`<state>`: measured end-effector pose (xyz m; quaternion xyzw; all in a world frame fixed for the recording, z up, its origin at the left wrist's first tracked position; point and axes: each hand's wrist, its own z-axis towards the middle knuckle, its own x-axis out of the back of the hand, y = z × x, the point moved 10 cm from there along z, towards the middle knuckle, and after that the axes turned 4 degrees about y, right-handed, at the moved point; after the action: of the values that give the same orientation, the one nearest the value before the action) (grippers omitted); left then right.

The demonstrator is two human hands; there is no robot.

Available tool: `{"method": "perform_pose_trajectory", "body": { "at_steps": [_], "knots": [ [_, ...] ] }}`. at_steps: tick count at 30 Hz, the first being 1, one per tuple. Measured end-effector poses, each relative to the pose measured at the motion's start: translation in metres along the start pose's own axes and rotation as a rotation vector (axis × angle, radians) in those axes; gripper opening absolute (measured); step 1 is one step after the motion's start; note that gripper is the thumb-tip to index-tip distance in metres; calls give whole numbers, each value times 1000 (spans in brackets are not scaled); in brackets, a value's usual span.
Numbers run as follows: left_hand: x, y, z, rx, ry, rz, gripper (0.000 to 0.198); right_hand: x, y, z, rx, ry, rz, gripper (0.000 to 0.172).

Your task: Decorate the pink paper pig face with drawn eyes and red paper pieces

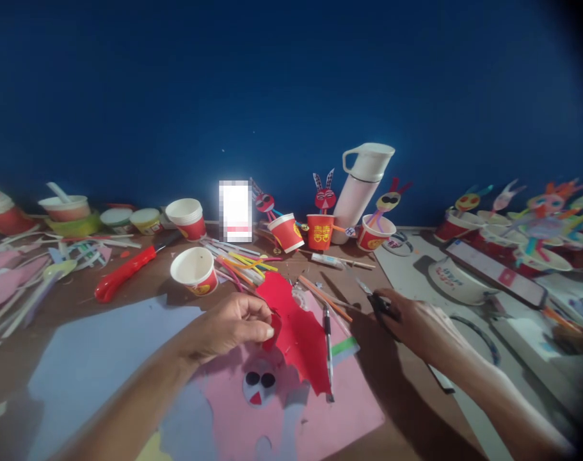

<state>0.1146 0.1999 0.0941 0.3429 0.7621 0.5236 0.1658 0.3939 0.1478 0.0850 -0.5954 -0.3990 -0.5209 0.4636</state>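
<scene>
My left hand (pixel 238 326) is closed in a pinch on a small piece of red paper (pixel 269 344), partly covered by the fingertips. Right beside it lies a larger red sheet (pixel 295 326) with ragged cut edges, a black pen (pixel 327 346) along its right side. Over on the right, my right hand (pixel 406 317) grips a pair of scissors (pixel 383 310) by the black handles, blades pointing away and to the left. Below my left hand, a pale round paper face (pixel 259 383) with black eyes and a red triangle rests on pink paper (pixel 339 410).
White-rimmed paper cups (pixel 194 267) stand at the back, some bearing paper figures (pixel 324 197). A pale thermos (pixel 361 192) leans behind them. A red-handled knife (pixel 128 274) lies left, above blue paper (pixel 103 358). A phone (pixel 497 272) and a white bowl (pixel 457 280) are right.
</scene>
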Motion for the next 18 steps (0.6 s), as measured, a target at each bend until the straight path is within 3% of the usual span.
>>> {"method": "perform_pose_trajectory", "body": {
  "at_steps": [6,14,18],
  "knots": [
    [4,-12,1,17,17,15,10,-14,1,-4,34,-60,-182,32],
    [-11,-11,10,-11,118,51,12,-20,-8,-8,51,-103,-274,28],
    [0,-6,6,-38,206,40,16,-19,-9,-8,59,-103,-282,28]
  ]
}}
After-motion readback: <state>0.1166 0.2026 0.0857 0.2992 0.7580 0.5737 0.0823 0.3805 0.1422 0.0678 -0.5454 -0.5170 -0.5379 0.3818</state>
